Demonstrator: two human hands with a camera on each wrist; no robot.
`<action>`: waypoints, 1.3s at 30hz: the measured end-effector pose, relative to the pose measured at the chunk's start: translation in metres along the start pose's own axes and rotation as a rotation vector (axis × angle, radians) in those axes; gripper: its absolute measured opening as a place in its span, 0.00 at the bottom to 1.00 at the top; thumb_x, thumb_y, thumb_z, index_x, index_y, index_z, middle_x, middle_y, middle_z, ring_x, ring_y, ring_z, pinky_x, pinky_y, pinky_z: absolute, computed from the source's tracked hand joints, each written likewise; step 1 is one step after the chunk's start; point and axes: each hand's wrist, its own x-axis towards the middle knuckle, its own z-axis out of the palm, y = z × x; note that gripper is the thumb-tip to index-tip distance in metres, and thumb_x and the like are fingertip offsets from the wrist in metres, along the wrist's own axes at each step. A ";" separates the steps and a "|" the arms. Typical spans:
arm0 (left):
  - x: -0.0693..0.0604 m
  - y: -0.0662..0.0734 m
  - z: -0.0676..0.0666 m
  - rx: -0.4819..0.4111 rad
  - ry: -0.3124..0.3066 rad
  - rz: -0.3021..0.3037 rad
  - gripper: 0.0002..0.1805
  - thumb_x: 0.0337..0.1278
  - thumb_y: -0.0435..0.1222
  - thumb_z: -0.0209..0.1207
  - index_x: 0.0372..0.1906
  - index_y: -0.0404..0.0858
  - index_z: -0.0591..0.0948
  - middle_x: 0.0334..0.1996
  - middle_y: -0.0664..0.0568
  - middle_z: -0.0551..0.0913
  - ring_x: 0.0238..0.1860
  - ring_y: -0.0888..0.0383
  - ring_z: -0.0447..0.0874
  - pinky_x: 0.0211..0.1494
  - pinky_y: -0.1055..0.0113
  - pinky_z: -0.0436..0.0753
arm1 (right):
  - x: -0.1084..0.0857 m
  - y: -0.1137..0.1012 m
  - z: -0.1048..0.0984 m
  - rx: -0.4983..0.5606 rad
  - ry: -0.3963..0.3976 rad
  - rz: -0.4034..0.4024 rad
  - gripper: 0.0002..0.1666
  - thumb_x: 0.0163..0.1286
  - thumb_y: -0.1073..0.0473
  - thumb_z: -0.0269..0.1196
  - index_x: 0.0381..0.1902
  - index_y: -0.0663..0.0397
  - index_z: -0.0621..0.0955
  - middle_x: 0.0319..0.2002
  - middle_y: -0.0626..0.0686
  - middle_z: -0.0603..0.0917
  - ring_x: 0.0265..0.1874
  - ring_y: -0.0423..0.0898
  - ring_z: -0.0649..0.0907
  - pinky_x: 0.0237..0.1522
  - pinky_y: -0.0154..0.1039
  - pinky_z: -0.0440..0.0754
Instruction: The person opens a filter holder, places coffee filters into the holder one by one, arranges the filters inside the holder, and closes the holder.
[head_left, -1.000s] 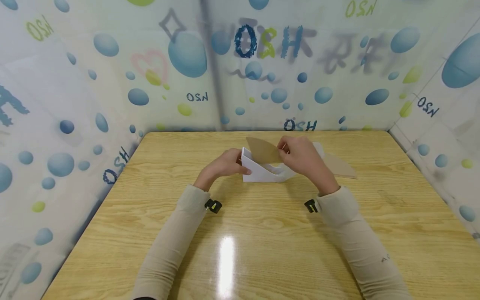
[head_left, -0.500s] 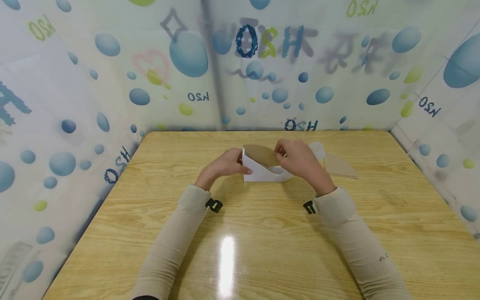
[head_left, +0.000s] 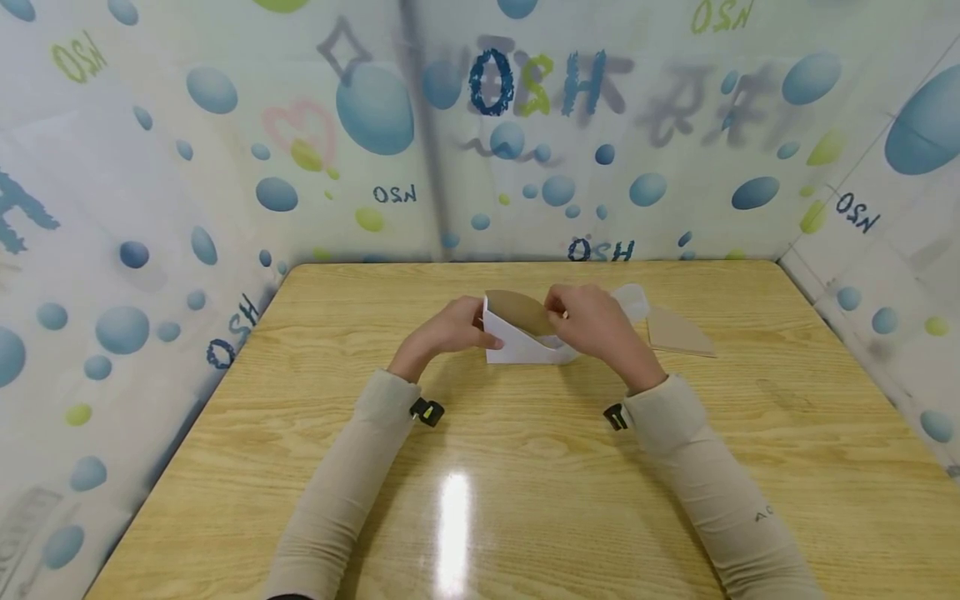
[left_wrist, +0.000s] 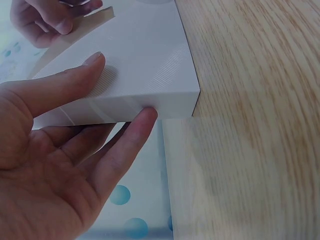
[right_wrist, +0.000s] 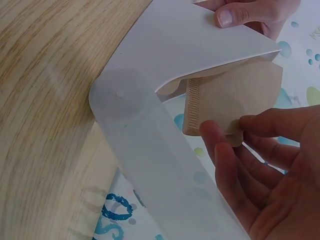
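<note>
A white holder box point(head_left: 521, 346) with a slanted open top stands on the table. My left hand point(head_left: 452, 325) grips its left end, thumb on the near side and fingers behind, as the left wrist view shows. A brown paper coffee filter point(head_left: 517, 310) sits partly inside the box, its curved edge at the opening. In the right wrist view, my right hand point(right_wrist: 272, 165) pinches the filter's lower corner, next to its crimped seam point(right_wrist: 192, 106). The box's translucent lid point(right_wrist: 155, 145) is swung out from a round pivot. From the head view, my right hand hides part of the lid.
More brown coffee filters point(head_left: 678, 332) lie flat on the wooden table point(head_left: 525, 467), just right of the lid. Behind and beside the table hangs a wall covering point(head_left: 480, 133) printed with blue and green dots.
The brown filter has gone down into the box from standing above it. My right hand has moved slightly left with it, showing more of the lid. My left hand has stayed put.
</note>
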 end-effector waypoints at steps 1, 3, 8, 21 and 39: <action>0.000 0.000 0.000 -0.001 0.000 0.001 0.20 0.60 0.32 0.70 0.57 0.35 0.81 0.49 0.43 0.88 0.46 0.51 0.88 0.48 0.63 0.82 | 0.000 0.000 0.001 -0.001 -0.001 0.002 0.09 0.75 0.60 0.61 0.44 0.55 0.87 0.41 0.54 0.90 0.35 0.51 0.85 0.41 0.48 0.84; 0.000 0.000 0.000 -0.001 0.000 0.003 0.20 0.60 0.32 0.70 0.57 0.35 0.81 0.50 0.43 0.88 0.46 0.51 0.88 0.48 0.63 0.82 | 0.001 0.000 0.002 -0.006 -0.005 0.002 0.09 0.75 0.60 0.61 0.44 0.55 0.87 0.41 0.54 0.90 0.36 0.51 0.86 0.42 0.49 0.84; 0.000 -0.001 0.000 0.004 0.000 0.002 0.21 0.60 0.33 0.70 0.58 0.36 0.81 0.50 0.43 0.88 0.47 0.51 0.88 0.48 0.62 0.82 | 0.001 -0.001 0.003 -0.020 -0.013 -0.007 0.10 0.74 0.61 0.60 0.45 0.56 0.87 0.42 0.55 0.90 0.36 0.51 0.86 0.41 0.49 0.84; 0.000 -0.002 0.001 0.007 0.005 0.018 0.23 0.60 0.32 0.69 0.60 0.37 0.79 0.52 0.43 0.87 0.48 0.50 0.88 0.51 0.60 0.83 | 0.003 0.001 0.009 -0.006 -0.046 -0.029 0.10 0.73 0.65 0.60 0.46 0.59 0.87 0.42 0.57 0.90 0.37 0.52 0.86 0.44 0.49 0.84; 0.000 -0.001 0.001 0.002 -0.004 0.003 0.23 0.62 0.32 0.68 0.61 0.37 0.80 0.52 0.43 0.87 0.49 0.50 0.88 0.51 0.60 0.83 | 0.006 -0.002 0.019 -0.058 -0.087 -0.070 0.08 0.73 0.65 0.61 0.44 0.62 0.85 0.35 0.57 0.88 0.29 0.48 0.81 0.36 0.43 0.81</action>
